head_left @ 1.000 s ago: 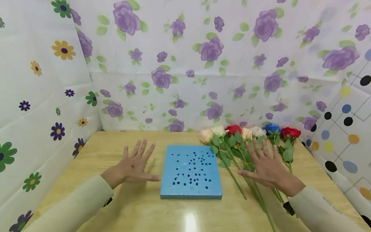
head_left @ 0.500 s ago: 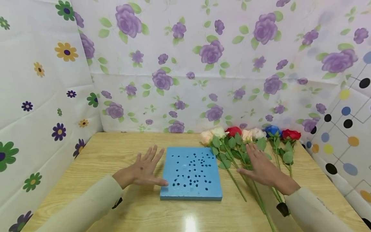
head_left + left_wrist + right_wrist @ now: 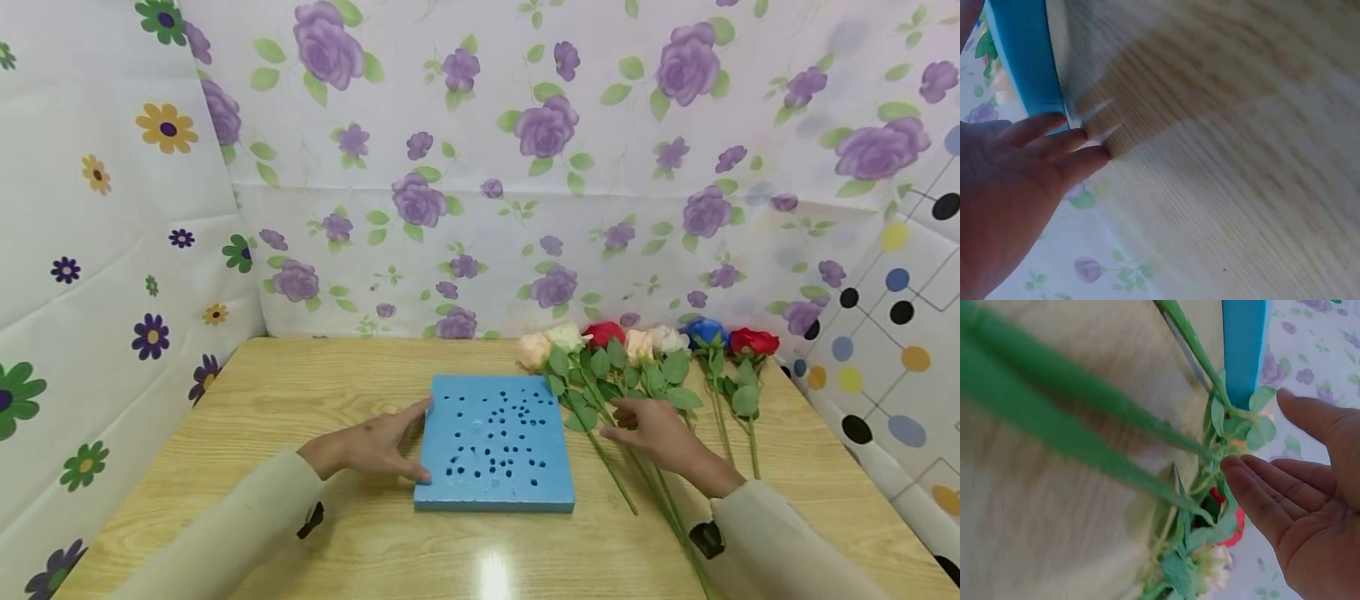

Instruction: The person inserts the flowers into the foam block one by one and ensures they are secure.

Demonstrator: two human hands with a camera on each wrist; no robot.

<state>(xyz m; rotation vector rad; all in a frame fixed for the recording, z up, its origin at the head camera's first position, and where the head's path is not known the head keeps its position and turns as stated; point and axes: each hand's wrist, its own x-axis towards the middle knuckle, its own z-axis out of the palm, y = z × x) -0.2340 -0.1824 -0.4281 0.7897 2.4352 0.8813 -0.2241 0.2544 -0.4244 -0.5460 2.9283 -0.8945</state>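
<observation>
A square blue foam block (image 3: 495,442), pierced with many small holes, lies flat on the wooden table. My left hand (image 3: 375,446) is at its left side, thumb at the near left corner and index fingertip at the left edge. In the left wrist view, the fingers (image 3: 1054,142) reach to the block's side, held fairly straight. Over the stems (image 3: 652,479) of several artificial roses is my right hand (image 3: 660,433), fingers slightly bent and thumb apart. The right wrist view shows no stem between thumb and fingers (image 3: 1263,500); whether a fingertip touches one, I cannot tell.
Rose heads line the back right of the table (image 3: 337,375): cream ones (image 3: 534,351), red ones (image 3: 753,342) and a blue one (image 3: 705,332). Their leafy stems point toward the front. Patterned cloth (image 3: 480,250) walls off the back and both sides.
My left hand has moved right, from hovering with spread fingers to the block's left edge. The right hand has lowered leftward toward the stems, its fingers bending. Block and roses stay put.
</observation>
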